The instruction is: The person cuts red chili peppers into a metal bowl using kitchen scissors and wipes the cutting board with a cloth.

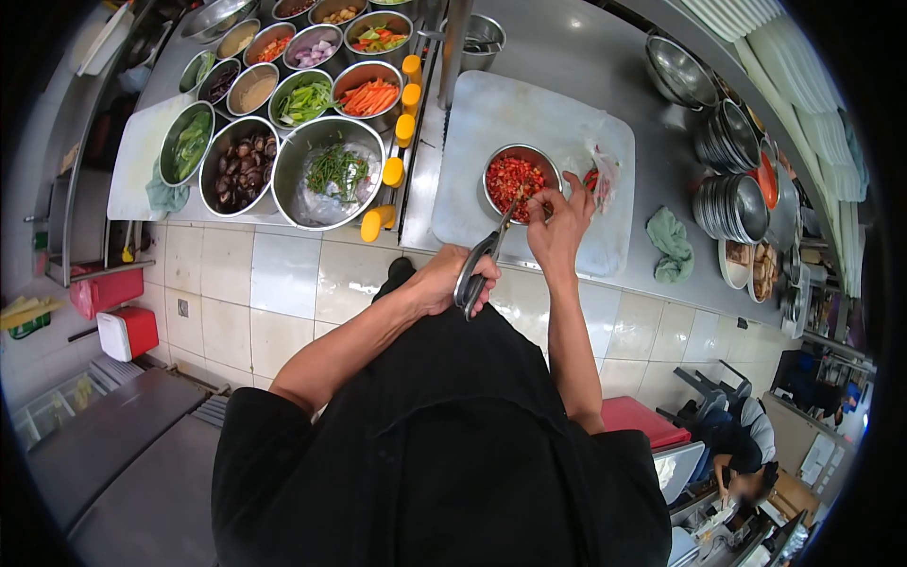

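Note:
My left hand (449,282) is closed around the black handles of a pair of scissors (486,253). Their blades point up and to the right, with the tips over a steel bowl (490,199) of chopped red chillies (515,181). At the bowl's right edge, my right hand (559,225) has its thumb and forefinger pinched together; whatever is between them is too small to make out. The bowl stands on a white cutting board (472,123). Just beyond my right fingers lies a clear plastic bag (606,175) with whole red chillies showing in it.
Steel pots of ingredients crowd the left counter, including mushrooms (248,166) and carrot strips (368,96). Yellow-capped bottles (394,172) line its edge. On the right are a green cloth (670,246) and stacked metal bowls (731,210). Another person (742,449) is at lower right.

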Demonstrator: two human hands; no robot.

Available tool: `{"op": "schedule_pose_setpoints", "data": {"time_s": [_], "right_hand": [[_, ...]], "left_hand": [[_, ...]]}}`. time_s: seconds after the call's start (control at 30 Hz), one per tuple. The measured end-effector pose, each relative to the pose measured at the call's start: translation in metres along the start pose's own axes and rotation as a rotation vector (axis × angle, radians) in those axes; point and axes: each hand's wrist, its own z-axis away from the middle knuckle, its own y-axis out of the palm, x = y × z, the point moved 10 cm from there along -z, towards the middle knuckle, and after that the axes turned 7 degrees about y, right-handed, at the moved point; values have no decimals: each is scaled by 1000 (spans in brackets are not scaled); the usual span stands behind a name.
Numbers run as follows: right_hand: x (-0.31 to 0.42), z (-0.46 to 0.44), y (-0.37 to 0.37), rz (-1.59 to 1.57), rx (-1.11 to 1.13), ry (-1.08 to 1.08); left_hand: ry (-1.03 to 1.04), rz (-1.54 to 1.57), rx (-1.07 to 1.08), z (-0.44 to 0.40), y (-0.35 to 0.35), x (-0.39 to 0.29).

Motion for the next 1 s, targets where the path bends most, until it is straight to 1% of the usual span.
{"op": "schedule_pose_setpoints", "data": {"time_s": [0.13,0.23,0.33,0.43,0.53,0.63,0.73,0.83,0.87,0.93,0.97,1.0], "right_hand": [[-1,0,-1,-15,-6,1],[4,-1,-1,-4,6,-10],[5,-2,1,-4,12,-12],[6,-2,2,11,22,-15],[7,-2,3,13,23,-12],[6,-6,4,14,33,-15],[13,-18,-4,72,-8,-50],[42,-37,2,-38,49,-65],[64,-42,10,-114,88,-131],[109,-47,43,-282,239,-225],[142,-44,50,-391,294,-317],[169,-45,59,-446,291,-393]], "left_hand": [[-92,115,78,2,4,11],[-94,90,93,0,8,10],[-15,46,23,-2,7,2],[4,-10,29,-2,5,2],[32,-72,-13,0,2,-3],[41,-45,-23,0,-1,-4],[35,57,16,3,1,-2],[45,68,34,4,-1,-1],[24,85,41,5,0,-1],[19,89,32,5,-1,-1],[9,85,41,3,1,1],[20,97,21,0,-2,5]]}}
